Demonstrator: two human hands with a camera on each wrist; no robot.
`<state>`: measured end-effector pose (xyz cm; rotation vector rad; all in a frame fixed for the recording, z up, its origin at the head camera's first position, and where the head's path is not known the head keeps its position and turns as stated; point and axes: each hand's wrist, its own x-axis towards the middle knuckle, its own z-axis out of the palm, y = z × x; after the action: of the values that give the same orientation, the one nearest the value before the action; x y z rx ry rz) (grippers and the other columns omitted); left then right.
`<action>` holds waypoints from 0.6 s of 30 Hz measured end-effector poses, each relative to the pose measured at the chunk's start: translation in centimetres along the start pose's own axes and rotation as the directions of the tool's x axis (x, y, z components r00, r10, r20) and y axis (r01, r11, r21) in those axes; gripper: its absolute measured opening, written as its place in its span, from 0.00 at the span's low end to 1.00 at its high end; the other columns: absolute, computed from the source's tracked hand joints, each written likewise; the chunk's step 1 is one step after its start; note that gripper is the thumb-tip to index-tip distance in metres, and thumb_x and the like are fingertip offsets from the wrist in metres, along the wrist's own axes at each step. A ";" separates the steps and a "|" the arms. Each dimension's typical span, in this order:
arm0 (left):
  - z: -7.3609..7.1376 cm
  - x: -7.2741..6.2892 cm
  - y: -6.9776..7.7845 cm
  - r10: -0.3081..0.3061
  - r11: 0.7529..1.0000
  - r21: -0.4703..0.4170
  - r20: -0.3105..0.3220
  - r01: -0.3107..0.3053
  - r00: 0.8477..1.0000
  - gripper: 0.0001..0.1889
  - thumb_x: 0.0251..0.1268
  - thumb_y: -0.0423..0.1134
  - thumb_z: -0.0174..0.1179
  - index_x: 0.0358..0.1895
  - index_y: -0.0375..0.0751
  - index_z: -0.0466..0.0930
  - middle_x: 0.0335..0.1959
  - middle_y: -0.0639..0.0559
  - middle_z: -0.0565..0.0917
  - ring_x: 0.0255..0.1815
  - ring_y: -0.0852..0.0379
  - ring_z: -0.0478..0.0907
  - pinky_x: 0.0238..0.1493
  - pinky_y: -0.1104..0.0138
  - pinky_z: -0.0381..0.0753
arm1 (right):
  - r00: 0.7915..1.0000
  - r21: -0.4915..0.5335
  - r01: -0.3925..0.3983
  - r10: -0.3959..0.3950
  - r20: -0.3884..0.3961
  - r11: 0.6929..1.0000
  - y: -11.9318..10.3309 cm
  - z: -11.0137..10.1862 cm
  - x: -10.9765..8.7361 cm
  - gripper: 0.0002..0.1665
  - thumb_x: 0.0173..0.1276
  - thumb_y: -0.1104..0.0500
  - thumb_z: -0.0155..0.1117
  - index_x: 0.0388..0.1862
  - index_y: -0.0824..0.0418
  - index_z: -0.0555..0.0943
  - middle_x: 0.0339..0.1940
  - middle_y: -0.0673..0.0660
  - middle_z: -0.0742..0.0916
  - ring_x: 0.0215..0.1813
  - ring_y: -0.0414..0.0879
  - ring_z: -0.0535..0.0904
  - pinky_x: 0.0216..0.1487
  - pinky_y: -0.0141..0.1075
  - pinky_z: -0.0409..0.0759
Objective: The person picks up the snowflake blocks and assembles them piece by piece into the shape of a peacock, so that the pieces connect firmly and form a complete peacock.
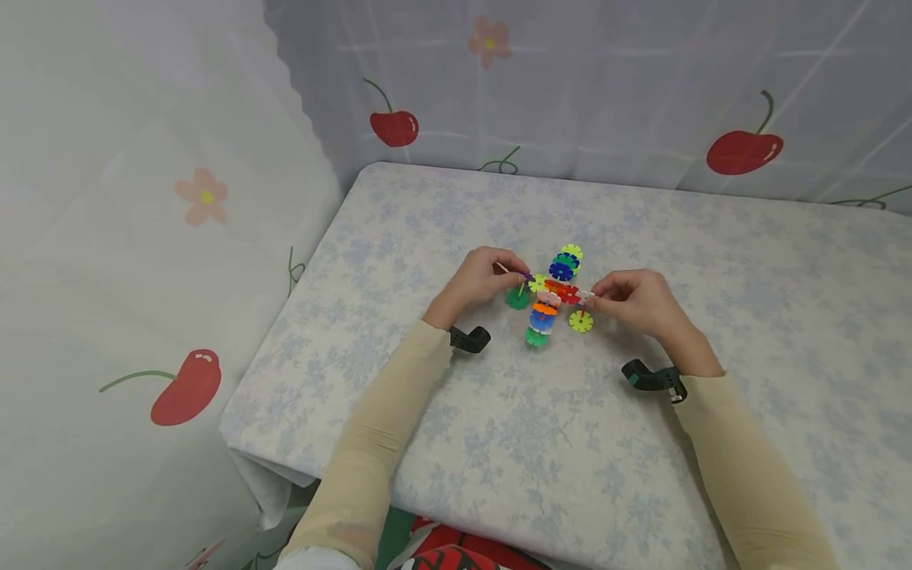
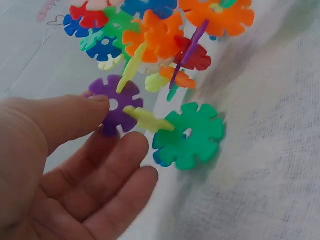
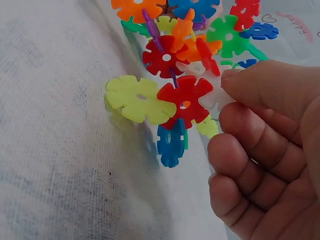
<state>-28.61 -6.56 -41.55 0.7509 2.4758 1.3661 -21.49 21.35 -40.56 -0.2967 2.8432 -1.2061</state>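
Notched plastic discs in many colours are slotted together into a branching build at the middle of the table. From the left side, my left hand pinches a purple disc of it between thumb and fingers. A yellow disc seen edge-on joins that purple disc to a green disc. On the other side, my right hand pinches a white disc, partly hidden by the thumb. Beside it are a red disc and a yellow disc. Orange, blue and green discs fill the middle.
A pale, flower-patterned cloth covers the table. White curtains printed with cherries stand behind it and at the left. Black camera mounts sit on both wrists. The table's front edge runs near the person's lap.
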 end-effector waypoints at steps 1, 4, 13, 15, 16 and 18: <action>0.1 0.0 0.0 -0.002 1.000 -0.004 -0.012 0.002 1.000 0.08 0.72 0.36 0.62 0.48 0.41 0.88 0.47 0.46 0.89 0.40 0.54 0.84 0.44 0.70 0.83 | 1.000 0.009 0.008 -0.008 0.007 1.000 0.0 0.0 0.0 0.06 0.65 0.62 0.73 0.37 0.64 0.88 0.27 0.55 0.86 0.27 0.42 0.75 0.27 0.32 0.73; 0.4 0.0 0.0 -0.006 1.000 -0.026 -0.044 0.004 0.999 0.09 0.72 0.36 0.62 0.49 0.40 0.88 0.49 0.45 0.88 0.40 0.53 0.85 0.43 0.70 0.84 | 0.998 0.033 0.028 -0.030 0.053 0.999 -0.3 0.0 0.0 0.06 0.64 0.63 0.73 0.37 0.65 0.87 0.28 0.55 0.87 0.27 0.40 0.75 0.27 0.32 0.72; 1.2 0.4 -0.4 0.034 0.985 -0.172 0.040 -0.027 0.999 0.20 0.78 0.33 0.53 0.69 0.38 0.75 0.64 0.41 0.82 0.62 0.47 0.82 0.63 0.63 0.82 | 0.942 0.132 -0.041 -0.006 0.335 0.990 -1.3 -1.0 -0.1 0.15 0.67 0.59 0.71 0.48 0.68 0.86 0.32 0.55 0.91 0.32 0.42 0.83 0.37 0.32 0.82; 1.1 0.4 -0.2 0.050 0.983 -0.182 0.081 -0.034 0.995 0.23 0.80 0.35 0.50 0.75 0.40 0.68 0.70 0.41 0.77 0.68 0.47 0.78 0.68 0.62 0.79 | 0.927 0.158 -0.051 -0.012 0.376 0.986 -1.2 -1.5 -0.2 0.16 0.69 0.60 0.69 0.51 0.70 0.85 0.35 0.56 0.92 0.35 0.42 0.86 0.41 0.33 0.85; 1.0 0.4 0.0 0.047 0.985 -0.171 0.085 -0.032 0.995 0.24 0.81 0.36 0.50 0.76 0.42 0.66 0.71 0.41 0.76 0.70 0.47 0.76 0.69 0.62 0.78 | 0.927 0.165 -0.053 -0.013 0.374 0.985 -1.1 -1.8 -0.2 0.16 0.70 0.60 0.67 0.51 0.71 0.85 0.35 0.56 0.92 0.35 0.42 0.87 0.42 0.33 0.85; 0.3 0.1 0.4 0.014 0.993 -0.116 0.059 -0.007 0.998 0.24 0.81 0.39 0.50 0.76 0.43 0.66 0.70 0.42 0.76 0.68 0.47 0.77 0.67 0.62 0.80 | 0.950 0.164 -0.053 0.000 0.312 0.985 -0.9 -2.3 -0.2 0.16 0.73 0.60 0.65 0.50 0.72 0.84 0.33 0.52 0.91 0.34 0.40 0.86 0.41 0.33 0.85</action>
<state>-28.44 -6.06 -41.36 0.7683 2.3277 1.4547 -21.37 22.44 -38.34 -0.3996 2.4524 -1.2613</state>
